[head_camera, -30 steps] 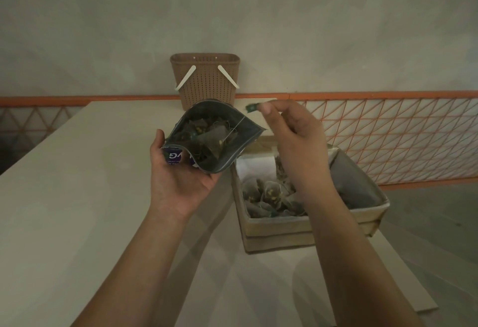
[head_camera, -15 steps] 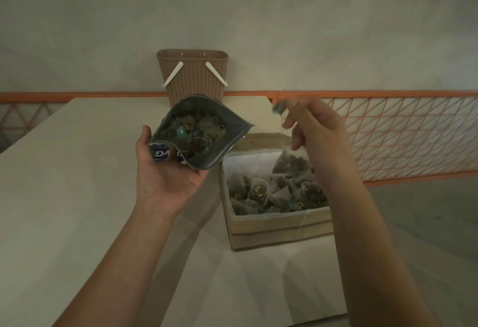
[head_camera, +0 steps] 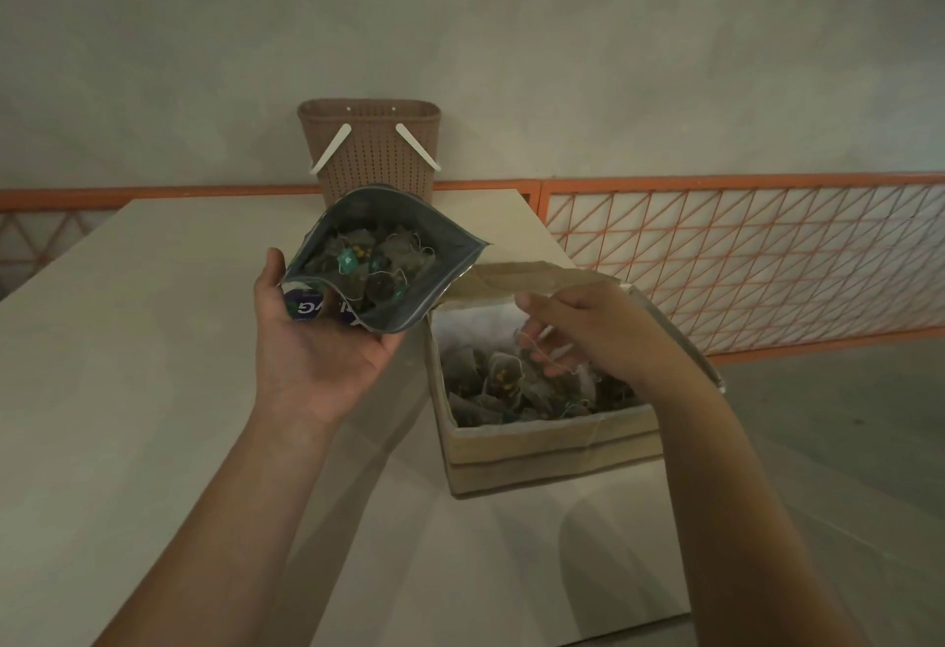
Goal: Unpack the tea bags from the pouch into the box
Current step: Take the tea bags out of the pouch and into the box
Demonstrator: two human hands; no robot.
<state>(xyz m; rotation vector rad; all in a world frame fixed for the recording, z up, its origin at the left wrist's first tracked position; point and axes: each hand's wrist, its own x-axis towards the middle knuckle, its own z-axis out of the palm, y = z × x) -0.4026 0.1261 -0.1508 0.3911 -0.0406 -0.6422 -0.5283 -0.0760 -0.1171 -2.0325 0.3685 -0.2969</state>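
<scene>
While the left hand (head_camera: 317, 355) cradles the open foil pouch (head_camera: 388, 257) from below, palm up with the thumb hooked on the near left edge and the fingers curled under it, the pouch mouth gapes toward the camera and shows a heap of pyramid tea bags (head_camera: 368, 268) with teal tags and loose strings inside. The pouch sits just left of and above the cardboard box (head_camera: 542, 447), its right corner overlapping the box's far left flap.

The right hand (head_camera: 598, 334) hangs over the box opening, fingers loosely bent and spread downward. A thin white string (head_camera: 562, 365) trails beside the fingertips; whether the fingers pinch it or merely brush it cannot be told in this dim light.

Inside the box, more tea bags (head_camera: 506, 375) lie piled against the near wall. The box stands on the pale table (head_camera: 133, 390), near its right edge. Beyond the box, at the far end of the table, a brown woven plastic basket (head_camera: 368, 150) with white handles stands against the wall. To the right of the box runs an orange lattice railing (head_camera: 741, 257).
</scene>
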